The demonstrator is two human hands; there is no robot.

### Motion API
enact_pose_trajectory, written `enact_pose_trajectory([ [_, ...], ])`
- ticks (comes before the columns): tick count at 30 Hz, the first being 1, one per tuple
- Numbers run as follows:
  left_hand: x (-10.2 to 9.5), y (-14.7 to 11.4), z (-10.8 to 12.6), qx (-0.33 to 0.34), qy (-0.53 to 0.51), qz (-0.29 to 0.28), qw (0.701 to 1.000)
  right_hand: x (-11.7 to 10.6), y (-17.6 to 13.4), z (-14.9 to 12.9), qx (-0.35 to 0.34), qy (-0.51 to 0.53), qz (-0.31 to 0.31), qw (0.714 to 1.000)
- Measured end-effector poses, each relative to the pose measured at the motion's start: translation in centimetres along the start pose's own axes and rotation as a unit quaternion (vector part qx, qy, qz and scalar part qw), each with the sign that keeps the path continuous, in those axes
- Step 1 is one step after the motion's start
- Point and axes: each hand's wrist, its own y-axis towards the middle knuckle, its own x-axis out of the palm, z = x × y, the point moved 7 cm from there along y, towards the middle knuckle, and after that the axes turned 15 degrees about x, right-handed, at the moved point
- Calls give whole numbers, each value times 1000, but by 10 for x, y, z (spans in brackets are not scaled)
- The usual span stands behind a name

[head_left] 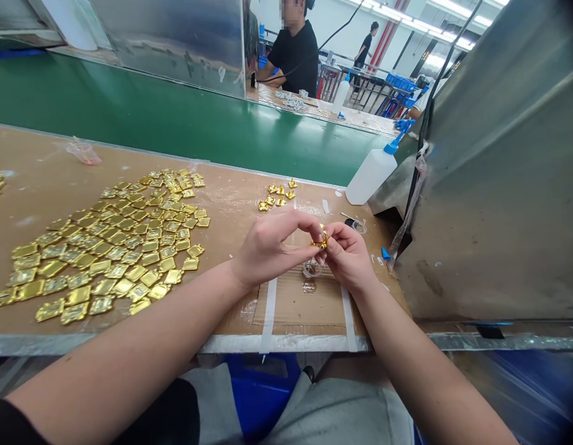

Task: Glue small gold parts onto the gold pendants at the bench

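Note:
Between the fingertips of my left hand and my right hand is a small gold metal piece, pinched from both sides. Fingers cover much of it, so its full shape is hidden. Just below my hands a small clear round dish sits on a taped cardboard sheet, with a small clear piece in front of it. Beyond my left hand stands a loose group of small gold pieces. To the left, many flat gold pieces are spread over the brown work surface.
A white squeeze bottle with a blue nozzle stands at the back right, by a metal panel. A clear plastic cup lies far left. Behind the table runs a green belt. Across it sits a person in black.

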Motion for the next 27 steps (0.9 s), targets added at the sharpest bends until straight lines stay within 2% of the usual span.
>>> enact_pose_trajectory([
  [27, -1, 3, 1, 11, -8, 1, 1000, -3, 2, 2, -1, -12, 7, 1000],
])
